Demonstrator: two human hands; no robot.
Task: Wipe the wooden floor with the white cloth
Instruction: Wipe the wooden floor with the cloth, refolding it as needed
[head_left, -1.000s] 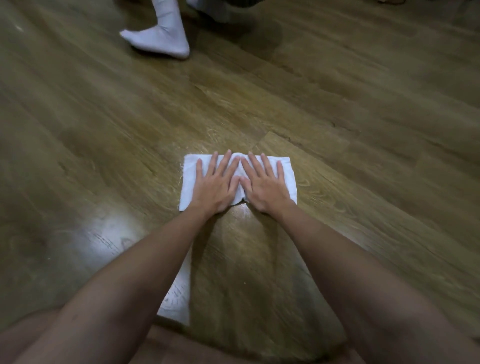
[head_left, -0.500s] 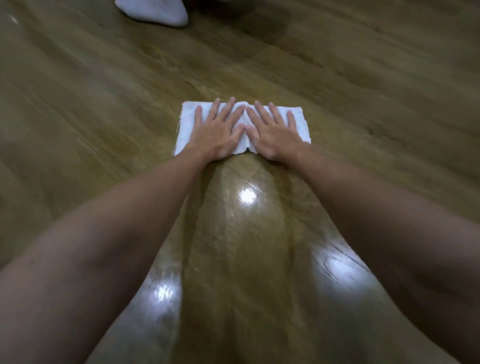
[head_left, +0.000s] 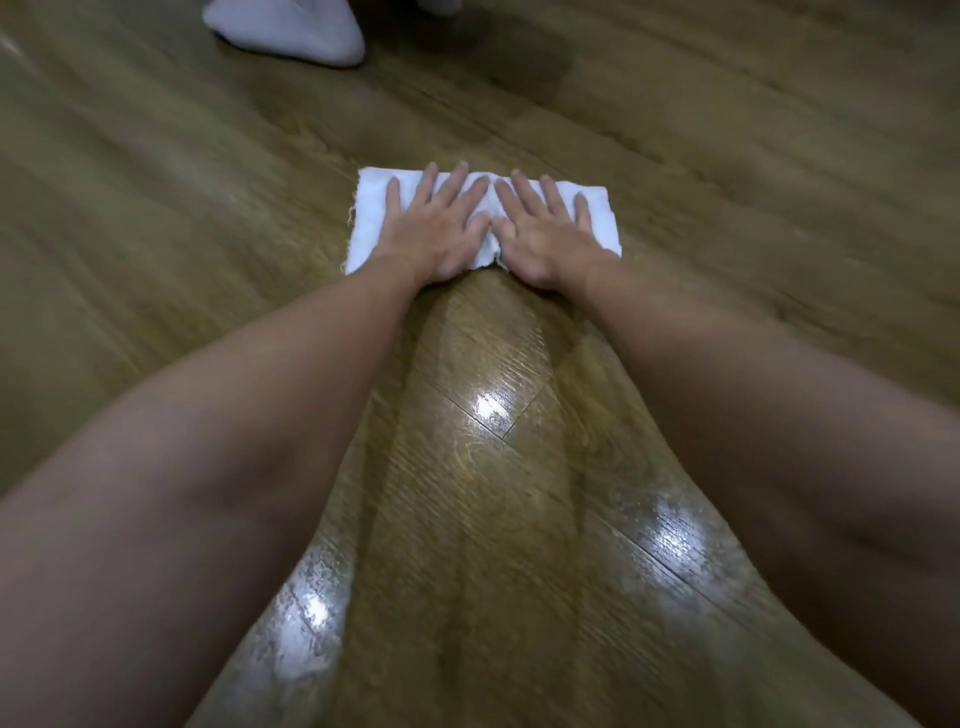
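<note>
1. The white cloth lies flat on the wooden floor, folded into a rectangle.
2. The left hand presses on the left half of the cloth, palm down, fingers spread and flat.
3. The right hand presses on the right half in the same way; the thumbs nearly touch.
4. Beyond the cloth, well apart, stands a foot in a white sock.

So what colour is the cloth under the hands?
White, plain, with no pattern; the cloth shows clearly in the head view.
</note>
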